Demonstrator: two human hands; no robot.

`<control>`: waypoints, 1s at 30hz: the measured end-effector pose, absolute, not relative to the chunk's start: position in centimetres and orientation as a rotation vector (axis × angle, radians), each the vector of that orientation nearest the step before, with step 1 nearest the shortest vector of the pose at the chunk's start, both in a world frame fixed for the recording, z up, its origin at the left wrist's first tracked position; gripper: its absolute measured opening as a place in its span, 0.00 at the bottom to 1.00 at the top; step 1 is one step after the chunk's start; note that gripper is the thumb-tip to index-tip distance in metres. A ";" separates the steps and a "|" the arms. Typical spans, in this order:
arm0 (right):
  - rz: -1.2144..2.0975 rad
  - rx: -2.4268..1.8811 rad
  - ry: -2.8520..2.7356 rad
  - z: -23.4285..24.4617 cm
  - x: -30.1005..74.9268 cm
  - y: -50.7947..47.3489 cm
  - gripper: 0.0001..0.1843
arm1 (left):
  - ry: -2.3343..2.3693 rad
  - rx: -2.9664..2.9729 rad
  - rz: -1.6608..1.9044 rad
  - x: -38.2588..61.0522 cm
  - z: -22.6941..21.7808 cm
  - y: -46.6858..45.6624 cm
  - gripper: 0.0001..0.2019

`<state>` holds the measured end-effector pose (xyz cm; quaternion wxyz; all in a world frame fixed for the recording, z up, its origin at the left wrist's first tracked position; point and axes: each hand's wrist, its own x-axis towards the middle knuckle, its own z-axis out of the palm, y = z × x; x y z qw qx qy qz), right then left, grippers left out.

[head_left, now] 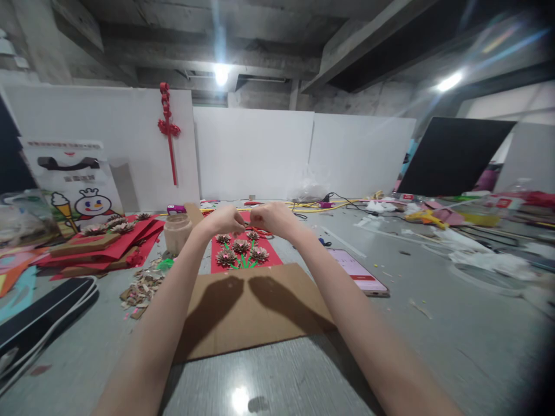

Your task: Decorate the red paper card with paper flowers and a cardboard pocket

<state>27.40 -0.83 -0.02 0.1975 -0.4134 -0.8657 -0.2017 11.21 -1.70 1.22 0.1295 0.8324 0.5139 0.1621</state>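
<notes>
"Both left hand [225, 221] and right hand [275, 221] have fingers curled in above the red card [274, 260], just beyond the cardboard [255, 335]. Gripping something?"

"Can't tell from here. I'd keep both wrists high, off those raised flowers [241, 247]."

"And the bench [455, 335]?"

"Jar [177, 236] near the left forearm [162, 318] (easily knocked), phone [359, 273] beside the right forearm [349, 315]."

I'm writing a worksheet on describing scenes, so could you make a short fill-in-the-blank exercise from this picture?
1. The flowers lie on a sheet coloured ____.
2. Their stems are coloured ____.
3. The jar stands to the ____ of the left hand.
4. The phone lies to the ____ of the right hand.

Missing words: red; green; left; right.
</notes>
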 end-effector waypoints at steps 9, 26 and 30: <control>-0.522 -1.049 -2.429 0.2 27.6 -1.1 0.05 | 1.484 2.464 0.721 10.9 1.4 -1.4 0.06; -0.595 -1.168 -2.381 0.3 27.8 -1.1 0.12 | 1.451 2.517 0.754 11.2 1.7 -1.7 0.11; -0.578 -1.181 -2.385 0.3 27.9 -1.1 0.06 | 1.498 2.395 0.803 11.1 1.7 -1.7 0.08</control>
